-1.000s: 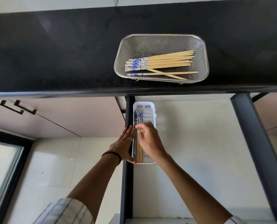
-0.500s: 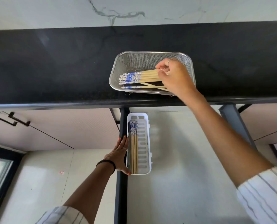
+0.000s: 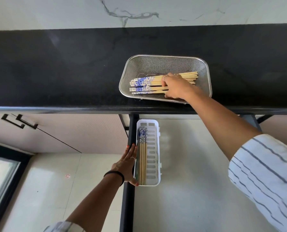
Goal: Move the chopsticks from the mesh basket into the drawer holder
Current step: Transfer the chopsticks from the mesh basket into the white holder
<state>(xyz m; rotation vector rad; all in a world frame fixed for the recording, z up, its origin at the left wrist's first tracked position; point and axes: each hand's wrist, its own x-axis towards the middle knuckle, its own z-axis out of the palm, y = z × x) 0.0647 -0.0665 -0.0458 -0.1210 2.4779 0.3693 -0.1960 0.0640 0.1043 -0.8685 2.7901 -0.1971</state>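
Our right hand (image 3: 177,87) lies in the mesh basket (image 3: 206,76) on the black worktop (image 3: 55,72), fingers curled around the chopsticks (image 3: 147,84). Our left hand (image 3: 126,166), fingers straight, presses the near white holder (image 3: 153,156), where a few chopsticks already lie.

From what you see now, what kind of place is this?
Most likely a home kitchen: a black stone counter below a marble wall, a mesh basket of chopsticks on it, and a white holder in a drawer beneath.
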